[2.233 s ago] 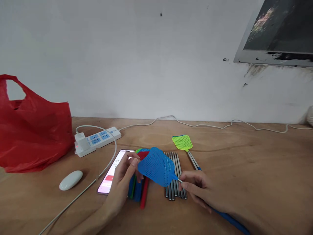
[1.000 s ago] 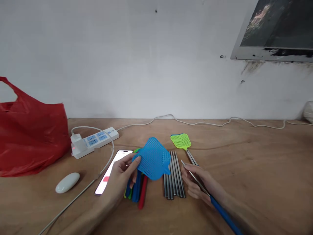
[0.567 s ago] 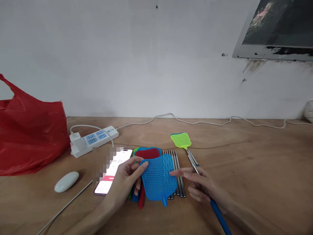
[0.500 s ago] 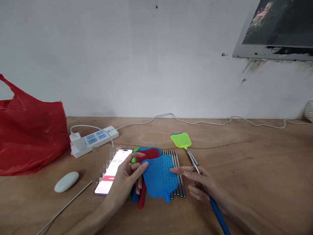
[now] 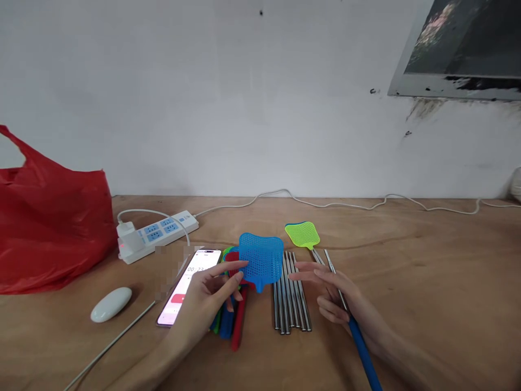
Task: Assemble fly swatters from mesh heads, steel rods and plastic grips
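Observation:
My left hand (image 5: 209, 290) pinches a blue perforated fly swatter head (image 5: 261, 259) by its left edge, its short socket pointing down. My right hand (image 5: 329, 288) grips a metal rod with a blue handle (image 5: 362, 347); the bare tip points up and away, apart from the swatter head. That hand's index finger is stretched leftward. Between the hands, several loose metal rods (image 5: 291, 304) lie side by side. Under my left hand are more swatter heads, partly hidden, and several coloured handles, among them a red handle (image 5: 239, 323) and a blue handle (image 5: 226, 321).
A lime-green swatter head (image 5: 303, 234) with metal rods lies farther back. To the left are a phone (image 5: 171, 304) showing a timer, a white mouse (image 5: 111, 304), a power strip (image 5: 163, 233) and a red plastic bag (image 5: 52, 228). A white cable (image 5: 337, 204) runs along the wall.
The blue swatter head has moved up and slightly left, away from my right index finger, uncovering more of the loose rods. The rod in my right hand has shifted slightly.

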### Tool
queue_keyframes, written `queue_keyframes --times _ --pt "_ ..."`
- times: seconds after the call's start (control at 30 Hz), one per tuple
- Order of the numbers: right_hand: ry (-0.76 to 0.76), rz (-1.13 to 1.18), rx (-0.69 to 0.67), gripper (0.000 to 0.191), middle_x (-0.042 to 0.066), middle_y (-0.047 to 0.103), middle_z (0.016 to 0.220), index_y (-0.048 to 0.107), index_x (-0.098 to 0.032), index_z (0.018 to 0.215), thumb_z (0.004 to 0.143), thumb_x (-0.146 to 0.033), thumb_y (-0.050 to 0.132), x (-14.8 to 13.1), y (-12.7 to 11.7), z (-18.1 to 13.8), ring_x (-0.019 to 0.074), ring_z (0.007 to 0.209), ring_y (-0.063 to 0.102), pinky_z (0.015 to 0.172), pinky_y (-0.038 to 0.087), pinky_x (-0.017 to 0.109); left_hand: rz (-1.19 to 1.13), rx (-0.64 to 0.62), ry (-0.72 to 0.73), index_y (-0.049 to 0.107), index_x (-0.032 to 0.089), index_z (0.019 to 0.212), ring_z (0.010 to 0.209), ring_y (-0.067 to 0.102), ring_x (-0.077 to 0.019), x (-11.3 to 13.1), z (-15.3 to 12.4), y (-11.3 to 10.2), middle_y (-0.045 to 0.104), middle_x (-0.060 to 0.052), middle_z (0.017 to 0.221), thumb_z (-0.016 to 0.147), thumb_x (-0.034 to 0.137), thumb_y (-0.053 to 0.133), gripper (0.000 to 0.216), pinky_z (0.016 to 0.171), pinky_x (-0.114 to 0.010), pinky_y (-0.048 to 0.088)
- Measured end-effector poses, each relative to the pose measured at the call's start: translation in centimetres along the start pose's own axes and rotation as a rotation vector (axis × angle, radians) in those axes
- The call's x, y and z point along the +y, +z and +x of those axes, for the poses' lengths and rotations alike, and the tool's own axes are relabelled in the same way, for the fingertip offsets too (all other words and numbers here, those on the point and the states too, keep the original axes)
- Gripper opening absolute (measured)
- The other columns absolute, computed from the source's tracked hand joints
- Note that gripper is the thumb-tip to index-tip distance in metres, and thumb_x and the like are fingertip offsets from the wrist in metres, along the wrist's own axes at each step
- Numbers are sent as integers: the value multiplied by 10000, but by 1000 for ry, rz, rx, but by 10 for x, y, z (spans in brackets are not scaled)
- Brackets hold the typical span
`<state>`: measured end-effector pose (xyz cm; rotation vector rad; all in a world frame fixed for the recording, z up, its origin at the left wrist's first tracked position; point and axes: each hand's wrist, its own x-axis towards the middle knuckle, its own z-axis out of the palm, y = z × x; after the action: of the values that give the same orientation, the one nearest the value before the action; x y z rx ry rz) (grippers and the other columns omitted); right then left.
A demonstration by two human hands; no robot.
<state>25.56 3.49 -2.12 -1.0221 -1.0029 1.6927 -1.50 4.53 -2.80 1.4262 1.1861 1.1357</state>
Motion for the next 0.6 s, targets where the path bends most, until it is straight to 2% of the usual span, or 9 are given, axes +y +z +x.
queue_keyframes --times 0.13,0.23,0.3,0.37,0.47,0.6 --pt "16 40 13 359 127 761 1134 748 -204 1047 810 -471 717 -1 -3 2 -38 338 244 384 142 193 113 44 -33 693 166 1261 422 509 -124 -8 2 -4 590 43 496 849 541 685 557 373 -192 418" --pt "17 47 5 345 122 766 1115 736 -198 1043 823 -461 710 -2 -3 1 -35 337 245 386 149 194 225 32 -7 678 183 1287 418 510 -137 -12 1 -3 544 62 461 866 527 656 544 381 -199 413" --pt "21 44 0 347 119 770 1091 731 -191 1031 815 -462 716 -2 -2 1 -35 332 242 385 144 197 300 29 59 687 199 1273 436 519 -138 -13 1 -3 589 44 530 875 494 643 498 407 -213 426" --pt "26 44 -6 351 112 772 1071 727 -188 1016 799 -464 729 -1 -1 1 -36 329 242 383 135 199 397 44 152 705 223 1246 455 507 -123 -13 2 -3 665 6 702 883 440 632 429 423 -223 418" --pt "27 43 -22 353 96 774 1046 725 -188 1000 774 -458 748 -2 -1 2 -39 326 247 382 126 199 561 87 314 721 253 1218 465 471 -99 -17 3 -7 692 -24 930 902 354 597 354 441 -232 394" --pt "29 39 -37 346 82 772 1015 725 -186 979 763 -455 752 -2 0 1 -41 325 243 382 118 200 741 134 497 731 256 1180 449 447 -86 -29 6 -12 696 -21 1004 963 327 535 302 475 -244 396"
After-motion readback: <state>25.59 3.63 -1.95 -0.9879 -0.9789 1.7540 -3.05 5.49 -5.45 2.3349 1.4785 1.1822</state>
